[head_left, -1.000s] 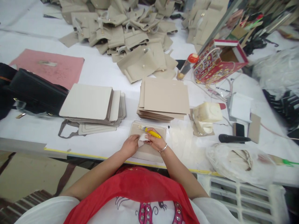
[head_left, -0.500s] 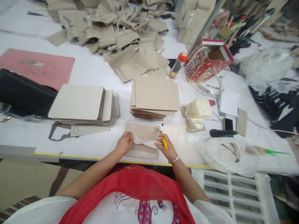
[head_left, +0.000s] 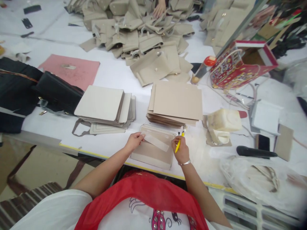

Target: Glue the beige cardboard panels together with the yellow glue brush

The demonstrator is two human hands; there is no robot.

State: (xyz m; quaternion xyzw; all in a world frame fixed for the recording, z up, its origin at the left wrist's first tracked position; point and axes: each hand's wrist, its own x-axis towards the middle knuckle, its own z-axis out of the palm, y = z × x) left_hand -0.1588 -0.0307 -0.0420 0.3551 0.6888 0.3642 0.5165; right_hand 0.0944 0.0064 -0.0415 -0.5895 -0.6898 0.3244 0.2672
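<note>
A beige panel (head_left: 151, 156) lies in front of me on a small stack of similar pieces near the table's front edge. Across its upper part runs a pale, see-through strip (head_left: 157, 142), slanting down to the right. My left hand (head_left: 134, 141) pinches something at the strip's left end, probably the strip itself. At the panel's right edge is my right hand (head_left: 181, 151), closed around a yellow-handled brush (head_left: 177, 146). The brush head points away from me, and the fingertips touch or nearly touch the panel's edge.
Behind the panel stand a stack of beige sheets (head_left: 178, 99) and, to the left, a stack of pale boards (head_left: 100, 102). A whitish plastic container (head_left: 224, 119) sits at right. Farther back are piled beige bag pieces (head_left: 153, 65) and another person's hand (head_left: 160, 9).
The view has swung left, so the table things appear farther right. The strip now lies flatter and slants across the panel. Another person's hand has appeared at the far pile.
</note>
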